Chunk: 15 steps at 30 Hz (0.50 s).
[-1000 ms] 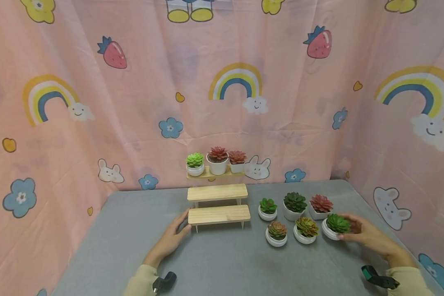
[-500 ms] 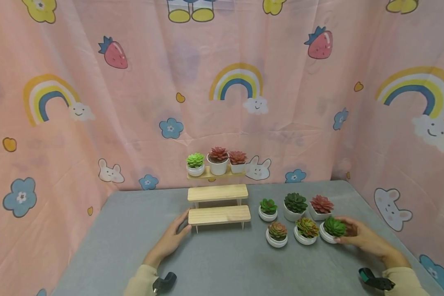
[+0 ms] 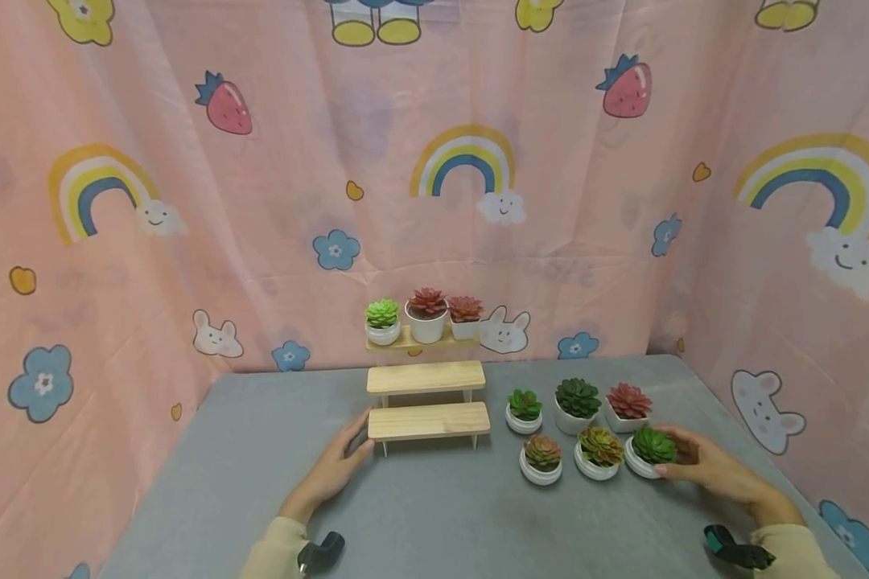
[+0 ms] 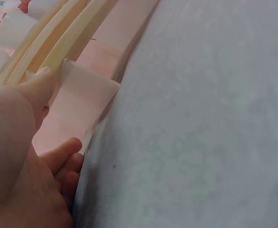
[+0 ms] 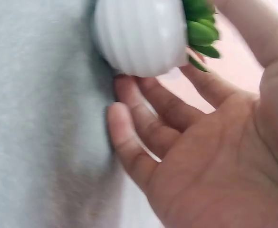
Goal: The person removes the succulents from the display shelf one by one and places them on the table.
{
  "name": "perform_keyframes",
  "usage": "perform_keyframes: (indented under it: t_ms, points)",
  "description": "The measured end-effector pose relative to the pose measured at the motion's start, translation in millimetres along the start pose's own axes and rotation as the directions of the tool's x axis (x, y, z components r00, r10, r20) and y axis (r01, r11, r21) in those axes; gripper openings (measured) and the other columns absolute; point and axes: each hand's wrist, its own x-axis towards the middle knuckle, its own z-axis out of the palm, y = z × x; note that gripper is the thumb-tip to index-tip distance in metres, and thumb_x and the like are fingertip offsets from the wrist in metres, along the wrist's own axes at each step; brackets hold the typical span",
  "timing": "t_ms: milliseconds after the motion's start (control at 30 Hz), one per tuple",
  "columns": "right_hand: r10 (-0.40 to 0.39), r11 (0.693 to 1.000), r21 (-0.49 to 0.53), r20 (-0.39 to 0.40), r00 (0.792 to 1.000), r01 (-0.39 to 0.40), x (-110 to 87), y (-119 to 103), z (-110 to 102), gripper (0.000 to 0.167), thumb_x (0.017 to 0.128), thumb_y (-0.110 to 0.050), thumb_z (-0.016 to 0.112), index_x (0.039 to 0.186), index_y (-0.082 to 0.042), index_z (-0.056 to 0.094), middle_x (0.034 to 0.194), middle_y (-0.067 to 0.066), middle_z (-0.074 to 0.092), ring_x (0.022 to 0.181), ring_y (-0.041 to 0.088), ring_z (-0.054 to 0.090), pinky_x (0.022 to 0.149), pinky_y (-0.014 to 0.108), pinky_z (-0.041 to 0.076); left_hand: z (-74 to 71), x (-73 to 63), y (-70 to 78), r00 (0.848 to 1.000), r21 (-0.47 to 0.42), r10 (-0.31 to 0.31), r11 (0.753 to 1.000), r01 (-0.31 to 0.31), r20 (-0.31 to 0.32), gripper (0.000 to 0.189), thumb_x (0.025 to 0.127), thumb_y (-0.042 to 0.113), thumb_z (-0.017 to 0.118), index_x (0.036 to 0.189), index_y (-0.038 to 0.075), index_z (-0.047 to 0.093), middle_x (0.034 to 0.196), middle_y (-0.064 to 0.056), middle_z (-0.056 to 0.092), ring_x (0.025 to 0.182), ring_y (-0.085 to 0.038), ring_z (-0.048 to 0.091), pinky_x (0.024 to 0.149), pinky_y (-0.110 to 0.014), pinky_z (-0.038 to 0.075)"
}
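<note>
My right hand (image 3: 695,462) holds a green succulent (image 3: 653,444) in a ribbed white pot (image 5: 141,38), thumb at its front and fingers behind. The pot stands at the right end of the front row on the grey table. My left hand (image 3: 336,462) rests at the left end of a wooden step stand's lowest step (image 3: 429,420), thumb near the front corner. In the left wrist view the thumb (image 4: 41,85) overlaps the wooden edge, the other fingers loosely bent beside a white support (image 4: 84,85).
Near my right hand stand a red succulent (image 3: 629,400), a yellow-green one (image 3: 601,446), a dark green one (image 3: 578,396) and several others in white pots. Three potted succulents fill the top step (image 3: 409,341). Behind the table (image 3: 478,523) hangs a pink printed curtain (image 3: 275,201).
My right hand has shifted the green succulent slightly left and toward me, closer to the yellow-green one. My left hand has stayed at the stand.
</note>
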Motion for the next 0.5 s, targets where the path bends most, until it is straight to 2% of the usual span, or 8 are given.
perform_keyframes:
  t_ms: [100, 133, 167, 233, 367, 500]
  points:
    - [0.016, 0.999, -0.033, 0.026, 1.0, -0.015, -4.4, -6.1, -3.8, 0.073, 0.1, -0.024, 0.063, 0.152, 0.011, 0.027, 0.152, 0.044, 0.029, 0.132, 0.055, 0.048, 0.096, 0.055, 0.054, -0.4, 1.2, 1.5, 1.0, 0.0, -0.008, 1.0, 0.008, 0.002, 0.065, 0.104, 0.037, 0.055, 0.161, 0.018, 0.03, 0.166, -0.01, 0.033, 0.156, -0.04, 0.022, 0.125, -0.067, 0.013]
    - [0.009, 0.999, -0.033, 0.025, 1.0, -0.008, -5.8, -8.5, -4.6, 0.071, 0.101, -0.024, 0.061, 0.152, 0.01, 0.026, 0.152, 0.045, 0.028, 0.132, 0.063, 0.041, 0.095, 0.062, 0.052, -0.4, 1.2, 2.0, 1.0, 0.001, -0.01, 1.0, 0.01, 0.002, 0.065, 0.104, 0.036, 0.055, 0.161, 0.018, 0.03, 0.166, -0.01, 0.033, 0.156, -0.04, 0.022, 0.125, -0.067, 0.013]
    - [0.0, 1.0, -0.03, 0.024, 1.0, 0.0, -7.3, -11.1, -5.3, 0.07, 0.102, -0.024, 0.059, 0.153, 0.01, 0.025, 0.152, 0.045, 0.028, 0.131, 0.066, 0.039, 0.094, 0.066, 0.051, -0.5, 0.9, 2.6, 1.0, 0.002, -0.01, 1.0, 0.01, 0.002, 0.064, 0.104, 0.036, 0.055, 0.161, 0.018, 0.03, 0.166, -0.01, 0.033, 0.156, -0.041, 0.022, 0.124, -0.067, 0.013]
    - [-0.004, 0.999, -0.047, -0.01, 1.0, 0.004, -9.1, -16.8, -6.7, 0.067, 0.104, -0.025, 0.056, 0.153, 0.009, 0.026, 0.15, 0.044, 0.033, 0.129, 0.064, 0.043, 0.09, 0.062, 0.054, -0.6, 0.6, 3.3, 1.0, 0.004, -0.014, 1.0, 0.014, 0.001, 0.064, 0.105, 0.035, 0.054, 0.161, 0.018, 0.03, 0.166, -0.01, 0.032, 0.156, -0.041, 0.022, 0.125, -0.067, 0.013]
    - [-0.011, 0.994, -0.106, -0.147, 0.989, -0.005, -10.2, -29.6, -7.6, 0.06, 0.107, -0.028, 0.051, 0.15, 0.009, 0.032, 0.144, 0.041, 0.045, 0.122, 0.055, 0.055, 0.084, 0.048, 0.058, -0.3, -0.1, 2.8, 1.0, 0.007, -0.022, 1.0, 0.022, -0.006, 0.063, 0.104, 0.035, 0.055, 0.16, 0.019, 0.031, 0.166, -0.01, 0.033, 0.155, -0.041, 0.022, 0.124, -0.068, 0.013]
    - [-0.042, 0.989, -0.146, -0.276, 0.96, 0.001, -11.7, -43.0, -8.4, 0.057, 0.107, -0.029, 0.051, 0.146, 0.009, 0.038, 0.14, 0.04, 0.049, 0.118, 0.047, 0.059, 0.085, 0.054, 0.056, 0.8, 0.1, 1.2, 1.0, -0.002, -0.018, 1.0, 0.018, -0.006, 0.064, 0.104, 0.035, 0.056, 0.16, 0.019, 0.031, 0.165, -0.01, 0.034, 0.155, -0.041, 0.022, 0.124, -0.069, 0.013]
